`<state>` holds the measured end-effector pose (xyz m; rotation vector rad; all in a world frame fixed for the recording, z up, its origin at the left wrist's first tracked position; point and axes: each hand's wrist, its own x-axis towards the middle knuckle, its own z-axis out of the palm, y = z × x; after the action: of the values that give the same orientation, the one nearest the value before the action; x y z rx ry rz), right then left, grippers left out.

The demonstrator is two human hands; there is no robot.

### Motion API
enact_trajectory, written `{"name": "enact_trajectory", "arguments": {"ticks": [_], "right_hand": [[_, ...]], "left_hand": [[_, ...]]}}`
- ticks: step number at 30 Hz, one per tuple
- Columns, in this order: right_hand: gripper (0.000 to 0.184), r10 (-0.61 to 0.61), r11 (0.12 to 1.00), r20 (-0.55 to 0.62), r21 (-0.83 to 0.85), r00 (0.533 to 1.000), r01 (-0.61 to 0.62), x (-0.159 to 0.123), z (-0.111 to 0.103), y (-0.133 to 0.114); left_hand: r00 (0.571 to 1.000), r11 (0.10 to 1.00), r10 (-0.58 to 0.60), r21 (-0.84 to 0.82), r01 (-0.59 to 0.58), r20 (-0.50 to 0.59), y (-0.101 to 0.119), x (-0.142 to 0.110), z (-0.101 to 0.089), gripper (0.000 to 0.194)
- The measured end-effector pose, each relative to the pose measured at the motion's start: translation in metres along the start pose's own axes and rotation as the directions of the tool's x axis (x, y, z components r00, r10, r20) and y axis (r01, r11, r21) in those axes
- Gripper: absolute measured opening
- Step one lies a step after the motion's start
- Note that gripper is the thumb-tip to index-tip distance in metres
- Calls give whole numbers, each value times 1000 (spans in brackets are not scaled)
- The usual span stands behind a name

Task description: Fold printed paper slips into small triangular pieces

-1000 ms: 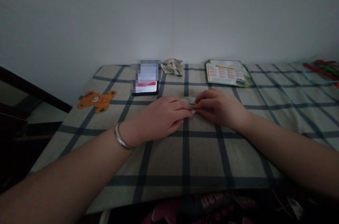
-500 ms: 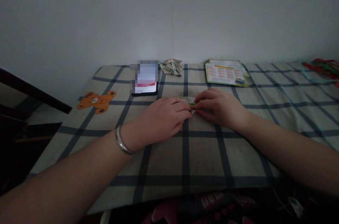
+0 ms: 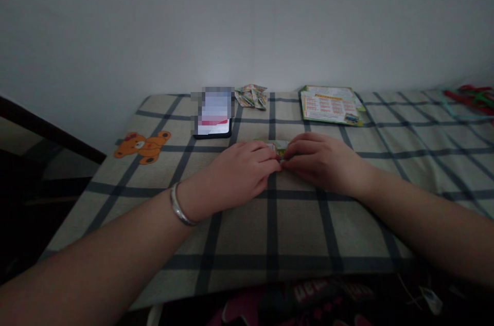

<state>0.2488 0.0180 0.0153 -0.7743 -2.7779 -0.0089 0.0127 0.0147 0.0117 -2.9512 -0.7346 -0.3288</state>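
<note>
A small piece of printed paper (image 3: 283, 151), green and white, lies on the table between my two hands and is largely covered by them. My left hand (image 3: 247, 169), with a silver bangle at the wrist, presses on its left part with the fingers together. From the other side my right hand (image 3: 322, 161) pinches the paper's right edge between thumb and fingers. The fingertips of both hands nearly meet at the paper's near edge. Whether the paper is folded there I cannot make out.
Behind my hands stand a lit phone (image 3: 213, 115), a folded paper shape (image 3: 251, 96) and a stack of printed sheets (image 3: 330, 106). A bear figure (image 3: 142, 147) lies at left on the checked tablecloth (image 3: 239, 243). Red and green items (image 3: 473, 98) sit far right.
My right hand has shifted slightly and its fingers have drawn closer together on the paper's edge. My left hand stays almost in place, and the paper remains between them.
</note>
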Motion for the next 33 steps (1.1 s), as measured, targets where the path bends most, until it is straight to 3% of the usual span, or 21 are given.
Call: {"name": "enact_trajectory", "arguments": {"ticks": [9,21,33], "right_hand": [[19,104,995,-34,0,994,-104,0,-1,-3],[20,245,966,19,-90,969,-243,-7,-10,6],[20,235,962,37,-153,971,-227,-9,-14,15]], "left_hand": [[1000,1000,6,-2,-6,22,-1,0,-2,18],[1000,1000,0,11,0,19,1,0,-3,26],[1000,1000,-9,3,9,17,1,-2,-2,29]]}}
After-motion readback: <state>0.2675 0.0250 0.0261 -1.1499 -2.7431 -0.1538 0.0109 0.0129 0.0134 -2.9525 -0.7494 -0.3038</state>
